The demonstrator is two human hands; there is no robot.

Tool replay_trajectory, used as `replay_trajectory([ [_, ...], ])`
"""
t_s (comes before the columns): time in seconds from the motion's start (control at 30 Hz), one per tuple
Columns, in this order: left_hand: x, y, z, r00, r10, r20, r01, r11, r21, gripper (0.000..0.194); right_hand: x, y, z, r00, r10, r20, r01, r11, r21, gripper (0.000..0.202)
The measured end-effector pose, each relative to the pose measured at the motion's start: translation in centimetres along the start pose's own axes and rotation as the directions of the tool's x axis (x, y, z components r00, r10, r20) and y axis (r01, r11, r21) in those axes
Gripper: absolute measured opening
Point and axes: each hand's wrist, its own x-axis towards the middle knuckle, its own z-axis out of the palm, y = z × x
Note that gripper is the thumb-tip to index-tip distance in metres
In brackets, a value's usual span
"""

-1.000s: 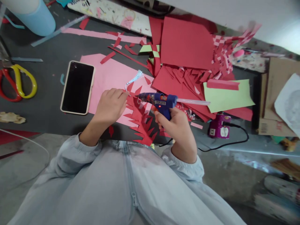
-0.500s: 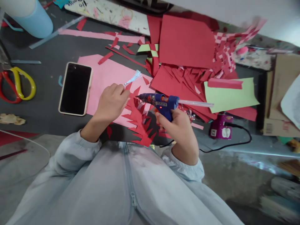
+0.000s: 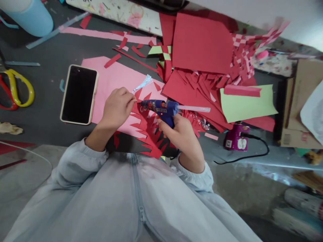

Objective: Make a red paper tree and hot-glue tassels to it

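Note:
My right hand [image 3: 180,132] is closed round the handle of a blue hot glue gun [image 3: 164,109], its red light lit and a clear glue stick [image 3: 195,108] sticking out of the back. The gun's nozzle points left, right by the fingertips of my left hand [image 3: 118,106]. Those fingers are pinched on the cord end of a light blue tassel [image 3: 144,83], whose fringe lies up and to the right. Under both hands is a piece of red paper [image 3: 148,134] cut into pointed spikes, partly over a pink sheet [image 3: 106,79]. What the nozzle touches is hard to make out.
Left of the pink sheet lie a phone [image 3: 79,94] and scissors [image 3: 21,89]. Behind and to the right are red sheets [image 3: 202,43], paper strips and a pale green sheet [image 3: 248,109]. A purple power socket [image 3: 237,137] with a black cable sits near the front edge.
My right hand has moved the glue gun left, bringing its nozzle up to my left fingertips. My left hand has shifted slightly left, still pinching the tassel's cord end.

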Motion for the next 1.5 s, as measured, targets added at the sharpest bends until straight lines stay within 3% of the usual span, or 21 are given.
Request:
replay_trajectory([
  [0.67, 0.04, 0.08, -0.03, 0.999, -0.009, 0.034, 0.01, 0.999, -0.031, 0.022, 0.49, -0.39, -0.43, 0.995, -0.004, 0.101, 0.018, 0.991, -0.134, 0.035],
  [1.5, -0.04, 0.05, -0.07, 1.0, 0.015, 0.026, -0.014, 1.0, -0.018, 0.022, 0.57, -0.56, -0.57, 0.993, -0.029, 0.111, 0.047, 0.986, -0.161, 0.038],
])
